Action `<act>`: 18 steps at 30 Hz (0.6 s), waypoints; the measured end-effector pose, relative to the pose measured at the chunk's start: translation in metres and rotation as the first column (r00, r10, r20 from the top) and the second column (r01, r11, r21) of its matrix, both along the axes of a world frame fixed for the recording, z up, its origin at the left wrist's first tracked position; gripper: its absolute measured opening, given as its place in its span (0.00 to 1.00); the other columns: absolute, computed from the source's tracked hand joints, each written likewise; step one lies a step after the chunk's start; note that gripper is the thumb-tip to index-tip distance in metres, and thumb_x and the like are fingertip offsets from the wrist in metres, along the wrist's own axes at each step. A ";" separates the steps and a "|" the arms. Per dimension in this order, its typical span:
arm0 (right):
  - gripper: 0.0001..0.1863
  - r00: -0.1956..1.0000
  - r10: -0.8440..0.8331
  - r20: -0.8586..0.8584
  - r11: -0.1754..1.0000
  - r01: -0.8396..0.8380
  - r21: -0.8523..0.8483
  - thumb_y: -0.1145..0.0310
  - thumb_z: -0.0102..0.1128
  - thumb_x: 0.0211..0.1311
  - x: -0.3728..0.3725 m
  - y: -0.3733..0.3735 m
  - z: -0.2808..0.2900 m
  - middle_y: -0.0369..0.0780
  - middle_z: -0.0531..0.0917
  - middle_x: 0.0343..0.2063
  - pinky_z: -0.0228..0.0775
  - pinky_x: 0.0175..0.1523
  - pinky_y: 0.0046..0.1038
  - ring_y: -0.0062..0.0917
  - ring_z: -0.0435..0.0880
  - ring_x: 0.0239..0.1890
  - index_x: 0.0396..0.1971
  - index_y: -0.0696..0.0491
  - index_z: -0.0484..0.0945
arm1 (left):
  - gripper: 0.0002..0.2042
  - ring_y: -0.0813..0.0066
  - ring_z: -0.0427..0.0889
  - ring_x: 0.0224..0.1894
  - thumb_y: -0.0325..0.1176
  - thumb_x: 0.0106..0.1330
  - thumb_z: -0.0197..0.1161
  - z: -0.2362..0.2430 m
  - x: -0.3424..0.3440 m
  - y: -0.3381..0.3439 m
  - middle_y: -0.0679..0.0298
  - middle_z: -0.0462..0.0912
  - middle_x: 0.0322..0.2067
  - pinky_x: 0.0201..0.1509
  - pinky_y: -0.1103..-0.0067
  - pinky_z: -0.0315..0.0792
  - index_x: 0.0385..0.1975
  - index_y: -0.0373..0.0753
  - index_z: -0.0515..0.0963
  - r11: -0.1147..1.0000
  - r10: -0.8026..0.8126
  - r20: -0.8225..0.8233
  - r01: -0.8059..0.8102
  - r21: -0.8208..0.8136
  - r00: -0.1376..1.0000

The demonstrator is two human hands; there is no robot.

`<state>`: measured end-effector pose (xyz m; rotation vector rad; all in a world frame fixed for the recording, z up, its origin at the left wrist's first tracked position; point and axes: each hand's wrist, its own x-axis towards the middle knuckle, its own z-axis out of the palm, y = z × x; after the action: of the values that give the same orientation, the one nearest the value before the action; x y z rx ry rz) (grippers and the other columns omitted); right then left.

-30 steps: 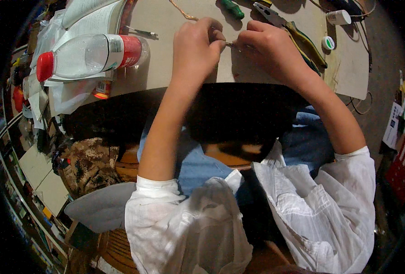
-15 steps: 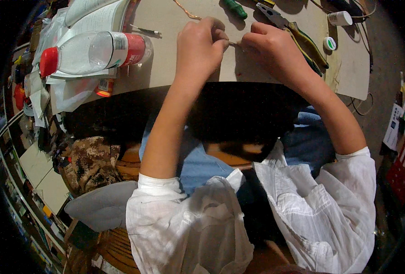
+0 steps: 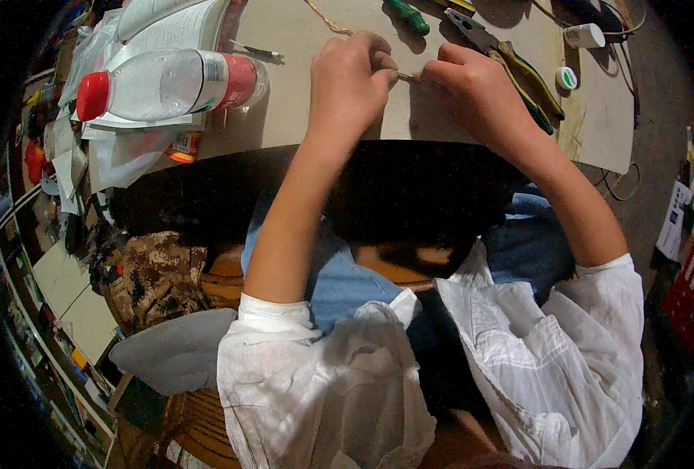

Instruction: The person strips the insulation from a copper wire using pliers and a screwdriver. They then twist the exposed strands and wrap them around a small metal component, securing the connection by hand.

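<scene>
Over the table, my left hand [image 3: 351, 82] is closed in a pinch on a thin wire [image 3: 408, 76]. My right hand [image 3: 476, 90] pinches the other end of that short stretch, fingertips close to the left ones. A copper-coloured twisted length of wire [image 3: 327, 19] runs from the far edge of view to behind my left hand; whether it is the same piece is hidden by the fingers. Just right of my right hand lie pliers [image 3: 519, 70] with yellow-and-green handles, jaws apart. A green-handled tool [image 3: 406, 16] rests beyond the hands.
On the left, a clear bottle [image 3: 167, 84] with a red cap lies over papers and an open book [image 3: 171, 35]. A thin black-and-white piece [image 3: 259, 51] is beside it. A white cap [image 3: 566, 77] and small white container [image 3: 584, 36] are at right. The table's near edge curves below my hands.
Both hands have shifted very slightly to the right, still pinching the wire between them. The view has moved a little; nothing was let go or picked up.
</scene>
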<state>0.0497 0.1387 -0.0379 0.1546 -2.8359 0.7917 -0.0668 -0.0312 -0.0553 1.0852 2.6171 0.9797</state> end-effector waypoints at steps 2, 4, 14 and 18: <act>0.05 1.000 0.002 -0.017 1.000 -0.002 -0.013 0.74 0.62 0.56 0.001 0.000 -0.001 0.46 0.77 0.30 0.75 0.41 0.44 0.46 0.82 0.37 0.33 0.55 0.78 | 0.13 0.67 0.88 0.39 0.30 0.53 0.74 0.000 0.000 0.000 0.60 0.88 0.34 0.46 0.72 0.80 0.39 0.38 0.84 1.000 0.000 0.007 0.000 0.011 1.000; 0.05 1.000 0.001 -0.030 1.000 -0.001 0.009 0.74 0.62 0.56 0.002 0.001 -0.003 0.46 0.77 0.30 0.75 0.41 0.44 0.46 0.81 0.37 0.32 0.55 0.78 | 0.12 0.63 0.86 0.40 0.29 0.52 0.74 0.000 0.001 0.002 0.61 0.88 0.32 0.47 0.68 0.78 0.37 0.38 0.84 0.999 0.001 0.033 -0.002 0.041 0.999; 0.06 0.999 -0.036 -0.010 0.999 0.037 0.024 0.73 0.64 0.56 0.013 0.002 0.000 0.45 0.77 0.30 0.75 0.40 0.43 0.45 0.81 0.36 0.32 0.55 0.79 | 0.13 0.65 0.87 0.39 0.30 0.53 0.73 -0.002 0.001 0.001 0.61 0.88 0.33 0.47 0.72 0.80 0.38 0.38 0.84 1.000 -0.014 0.009 0.014 0.012 1.000; 0.06 0.994 -0.105 0.002 0.994 0.105 0.005 0.73 0.66 0.56 0.030 0.012 -0.005 0.44 0.77 0.29 0.75 0.39 0.41 0.43 0.81 0.36 0.33 0.55 0.80 | 0.12 0.69 0.88 0.38 0.30 0.55 0.73 0.000 -0.003 -0.002 0.60 0.87 0.34 0.46 0.74 0.80 0.39 0.37 0.84 0.999 0.033 0.091 -0.032 -0.007 0.995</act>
<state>0.0793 0.1505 -0.0426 0.0049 -2.8216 0.7629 -0.0694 -0.0335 -0.0549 0.9758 2.5708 1.0025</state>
